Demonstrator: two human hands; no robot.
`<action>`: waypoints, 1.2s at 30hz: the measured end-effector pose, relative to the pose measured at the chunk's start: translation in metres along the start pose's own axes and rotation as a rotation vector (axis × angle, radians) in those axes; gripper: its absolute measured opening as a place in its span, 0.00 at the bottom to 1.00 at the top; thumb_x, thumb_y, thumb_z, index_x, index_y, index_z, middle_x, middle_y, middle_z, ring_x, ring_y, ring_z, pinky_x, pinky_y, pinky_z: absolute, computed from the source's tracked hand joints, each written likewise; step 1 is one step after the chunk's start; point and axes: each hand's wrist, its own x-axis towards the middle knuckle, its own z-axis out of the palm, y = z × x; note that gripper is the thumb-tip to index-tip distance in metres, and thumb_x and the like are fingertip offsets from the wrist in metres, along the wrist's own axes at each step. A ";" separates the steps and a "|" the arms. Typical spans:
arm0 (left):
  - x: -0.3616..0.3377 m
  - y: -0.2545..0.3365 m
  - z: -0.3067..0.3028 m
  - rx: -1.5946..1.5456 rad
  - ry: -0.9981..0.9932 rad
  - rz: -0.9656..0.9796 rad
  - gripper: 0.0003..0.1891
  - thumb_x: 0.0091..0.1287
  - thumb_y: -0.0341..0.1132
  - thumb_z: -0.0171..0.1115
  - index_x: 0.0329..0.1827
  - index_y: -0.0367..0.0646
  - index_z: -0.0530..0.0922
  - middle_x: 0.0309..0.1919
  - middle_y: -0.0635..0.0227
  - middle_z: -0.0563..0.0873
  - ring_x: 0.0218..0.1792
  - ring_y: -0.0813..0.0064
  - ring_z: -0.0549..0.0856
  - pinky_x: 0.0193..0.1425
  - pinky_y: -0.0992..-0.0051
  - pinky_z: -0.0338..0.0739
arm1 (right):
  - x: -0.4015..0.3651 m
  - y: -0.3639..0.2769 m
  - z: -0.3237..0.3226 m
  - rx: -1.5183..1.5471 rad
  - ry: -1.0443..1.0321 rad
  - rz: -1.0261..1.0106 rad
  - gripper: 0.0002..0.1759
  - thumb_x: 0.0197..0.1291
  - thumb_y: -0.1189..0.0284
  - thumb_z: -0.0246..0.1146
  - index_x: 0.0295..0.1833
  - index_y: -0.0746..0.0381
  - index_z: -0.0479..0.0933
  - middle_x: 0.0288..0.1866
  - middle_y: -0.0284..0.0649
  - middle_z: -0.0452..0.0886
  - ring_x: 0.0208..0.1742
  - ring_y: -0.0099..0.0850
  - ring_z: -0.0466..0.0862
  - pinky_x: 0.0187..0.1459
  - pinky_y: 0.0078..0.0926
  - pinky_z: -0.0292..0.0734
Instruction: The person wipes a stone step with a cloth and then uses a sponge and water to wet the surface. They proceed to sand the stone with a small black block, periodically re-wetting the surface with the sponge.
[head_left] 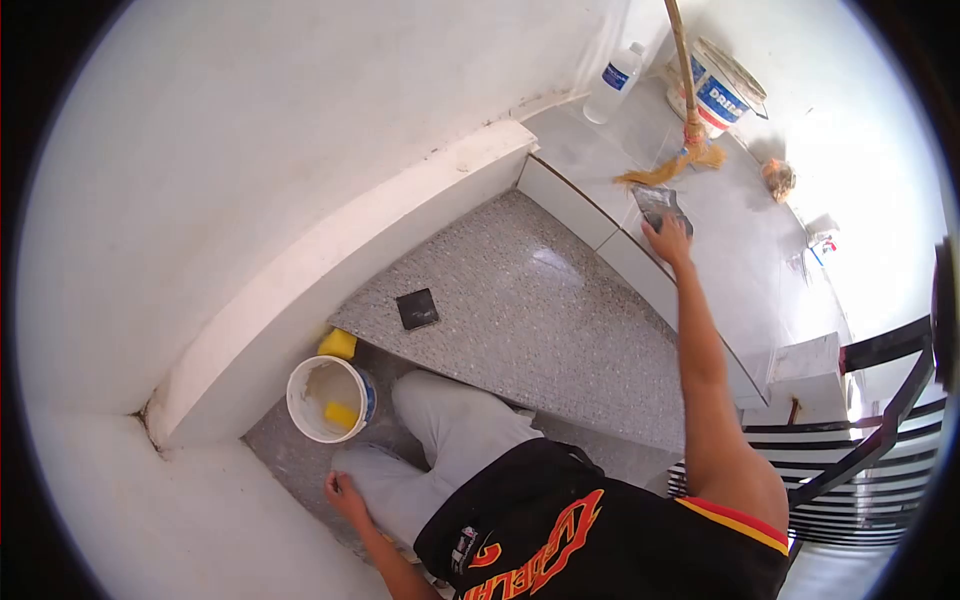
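My right hand [667, 240] reaches out to the tiled upper step and grips the near end of a dark grey, shiny flat piece [655, 203]; its kind I cannot tell. Just beyond it lie the bristles of a straw broom [690, 150]. Down beside my knee, my left hand [345, 497] is loosely bent, a gap showing between thumb and fingers and nothing visible in it. A white bucket [292, 402] stands near that knee, with a yellow sponge [341, 414] inside. Another yellow sponge [338, 344] sits behind the bucket's rim.
A black square pad [417, 309] lies on the speckled stone step [520, 290]. On the tiled upper level [735, 240] stand a water bottle [613, 84] and a labelled paint bucket [715, 95]. Black metal railing [860, 440] borders the right; a white wall [250, 180] rises at left.
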 end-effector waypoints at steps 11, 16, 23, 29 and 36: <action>-0.006 0.016 0.001 0.086 0.015 0.010 0.19 0.62 0.38 0.62 0.52 0.37 0.76 0.52 0.56 0.79 0.56 0.61 0.75 0.63 0.66 0.67 | -0.063 -0.007 -0.014 -0.107 0.380 -0.393 0.12 0.56 0.73 0.58 0.46 0.60 0.79 0.42 0.40 0.82 0.43 0.39 0.81 0.45 0.35 0.77; -0.011 0.023 -0.001 0.142 0.126 0.089 0.18 0.58 0.40 0.65 0.48 0.39 0.78 0.47 0.55 0.80 0.51 0.58 0.77 0.58 0.65 0.69 | -0.011 -0.086 -0.029 0.013 0.826 -0.491 0.13 0.58 0.74 0.59 0.49 0.57 0.80 0.42 0.37 0.83 0.40 0.37 0.83 0.39 0.32 0.79; -0.013 0.021 0.004 0.059 0.185 0.124 0.19 0.57 0.39 0.65 0.47 0.35 0.77 0.45 0.51 0.80 0.51 0.54 0.78 0.58 0.63 0.69 | -0.028 -0.252 -0.032 0.044 0.536 -0.671 0.21 0.52 0.64 0.64 0.52 0.60 0.78 0.58 0.44 0.75 0.60 0.43 0.73 0.57 0.40 0.70; -0.031 0.070 -0.004 0.536 0.127 0.435 0.10 0.58 0.36 0.60 0.39 0.42 0.78 0.39 0.58 0.81 0.44 0.56 0.80 0.51 0.60 0.70 | -0.099 -0.282 0.016 0.325 0.430 -0.977 0.17 0.49 0.68 0.67 0.47 0.61 0.79 0.58 0.44 0.74 0.59 0.46 0.72 0.59 0.46 0.65; -0.052 0.099 0.119 0.985 -0.751 0.398 0.09 0.55 0.37 0.62 0.36 0.47 0.84 0.44 0.59 0.84 0.48 0.62 0.83 0.49 0.58 0.75 | -0.213 -0.184 0.009 0.589 0.005 -0.766 0.11 0.49 0.75 0.64 0.41 0.63 0.79 0.52 0.48 0.77 0.55 0.45 0.75 0.57 0.40 0.69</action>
